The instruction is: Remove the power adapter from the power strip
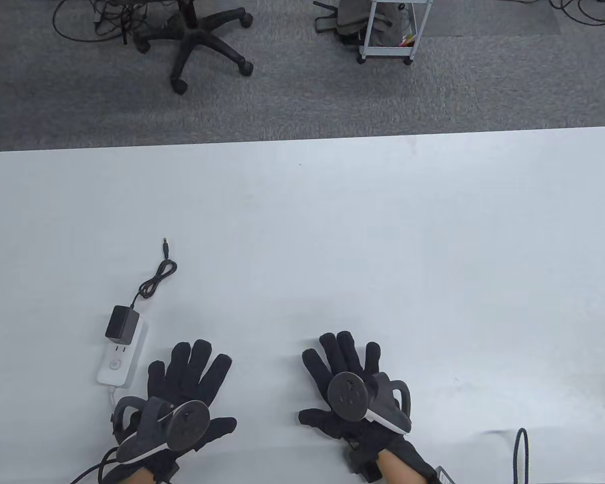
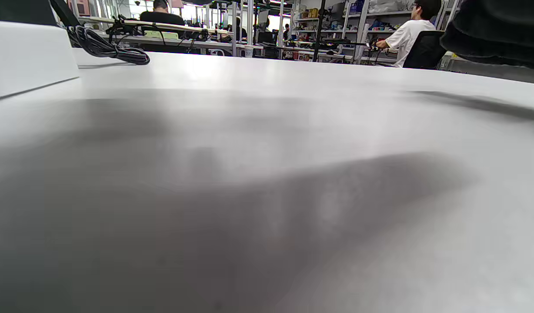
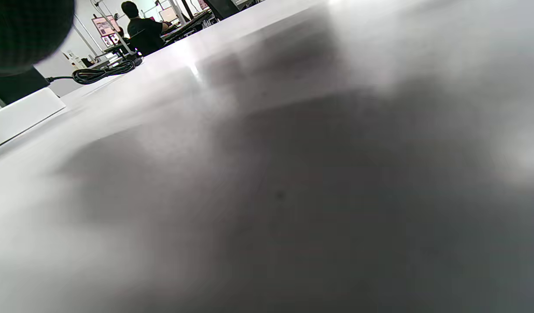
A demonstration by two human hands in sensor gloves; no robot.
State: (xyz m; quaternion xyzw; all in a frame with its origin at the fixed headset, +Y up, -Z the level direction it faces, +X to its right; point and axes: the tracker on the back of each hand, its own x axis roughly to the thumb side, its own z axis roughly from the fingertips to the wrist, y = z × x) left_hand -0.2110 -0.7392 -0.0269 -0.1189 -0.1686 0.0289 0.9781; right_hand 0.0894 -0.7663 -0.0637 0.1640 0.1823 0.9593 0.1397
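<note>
A white power strip [image 1: 122, 357] lies on the white table [image 1: 333, 227] at the near left. A black power adapter [image 1: 121, 324] is plugged into its far end, and its black cable [image 1: 156, 280] coils away toward the far side. My left hand [image 1: 191, 383] rests flat on the table, fingers spread, just right of the strip and not touching it. My right hand [image 1: 345, 368] rests flat and empty near the table's middle front. The strip's white side [image 2: 28, 56] and the cable [image 2: 106, 48] show in the left wrist view. The strip [image 3: 19, 115] also shows in the right wrist view.
A black cable loop [image 1: 522, 451] lies at the table's near right edge. Beyond the table's far edge stand an office chair base [image 1: 196, 35] and a white wheeled cart [image 1: 390, 30] on grey carpet.
</note>
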